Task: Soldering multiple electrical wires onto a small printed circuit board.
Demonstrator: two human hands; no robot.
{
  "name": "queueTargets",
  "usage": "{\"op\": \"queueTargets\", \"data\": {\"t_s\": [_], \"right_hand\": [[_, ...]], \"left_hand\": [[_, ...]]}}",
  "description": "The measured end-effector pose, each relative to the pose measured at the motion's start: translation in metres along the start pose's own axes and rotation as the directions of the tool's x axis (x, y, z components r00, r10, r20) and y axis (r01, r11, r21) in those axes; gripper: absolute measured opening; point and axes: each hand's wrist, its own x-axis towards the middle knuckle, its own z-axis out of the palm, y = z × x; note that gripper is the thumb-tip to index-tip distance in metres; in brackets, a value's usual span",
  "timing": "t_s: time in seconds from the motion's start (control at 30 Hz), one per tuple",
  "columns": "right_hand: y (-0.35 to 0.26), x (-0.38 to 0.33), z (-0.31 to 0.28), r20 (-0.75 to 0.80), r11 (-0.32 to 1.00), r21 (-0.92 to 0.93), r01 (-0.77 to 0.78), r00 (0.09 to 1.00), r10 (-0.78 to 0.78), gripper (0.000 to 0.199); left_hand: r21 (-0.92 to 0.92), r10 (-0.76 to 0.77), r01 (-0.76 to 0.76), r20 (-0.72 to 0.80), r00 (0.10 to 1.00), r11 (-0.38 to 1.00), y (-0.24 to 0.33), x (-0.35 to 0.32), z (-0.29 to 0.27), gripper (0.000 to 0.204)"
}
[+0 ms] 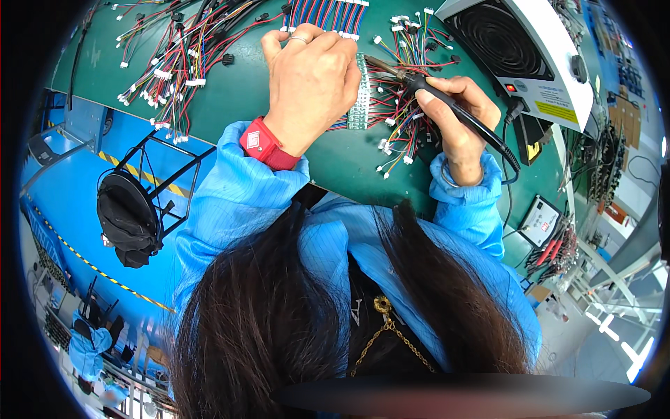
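Your key relation is between the soldering iron (481,129) and the green circuit-board strip (359,108): the iron lies to the right of the strip and slants far and left, so its metal tip comes in beside the strip's far right corner — whether it touches, you can't tell from this view. The strip's long axis runs away from you, near end toward your body, on the green mat (234,98); the iron crosses that axis at a slant.

Your left hand (310,84) is the nearer one, right against the strip's left edge. It is palm down, knuckles up, fingers curled; the fingertips are hidden, so you can't tell what they pinch or press. Coloured wires show at the strip's near left, below that hand, and a flat row of wires (328,14) lies beyond the strip's far end.

Your right hand (459,119) sits farther off, right of the strip, gripping the iron's black handle between thumb and fingers — wrist below, cord trailing right. Loose connector wires (403,140) lie just right of the strip, and the white fan box (520,52) stands beyond them, far right of it.
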Motion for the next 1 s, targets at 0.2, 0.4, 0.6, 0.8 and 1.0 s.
{"op": "queueTargets", "data": {"t_s": [0.2,0.4,0.6,0.8,1.0], "right_hand": [[0.002,0.0,0.0,-0.009,1.0,0.018,0.003,1.0,-0.003,0.022],[-0.001,0.0,0.001,-0.01,1.0,-0.016,0.022,1.0,-0.022,0.022],[0.001,0.0,0.001,0.001,0.987,-0.12,0.111,0.994,-0.111,0.022],[0.005,0.0,0.003,0.001,0.976,-0.131,0.175,0.984,-0.177,0.021],[0.004,-0.001,0.003,0.004,0.965,-0.183,0.188,0.982,-0.191,0.021]], "left_hand": [[0.021,0.019,-0.021,0.077,0.997,1.0,0.001,0.004,-0.006,0.005],[0.043,0.034,-0.039,0.11,0.993,0.998,0.001,0.008,-0.006,0.004],[0.081,0.022,-0.035,0.156,0.987,0.996,0.004,0.008,-0.007,0.003],[0.12,0.029,-0.048,0.151,0.988,0.992,0.006,0.009,-0.006,0.004],[0.133,0.035,-0.067,0.229,0.973,0.989,0.005,0.012,-0.005,0.007]]}}
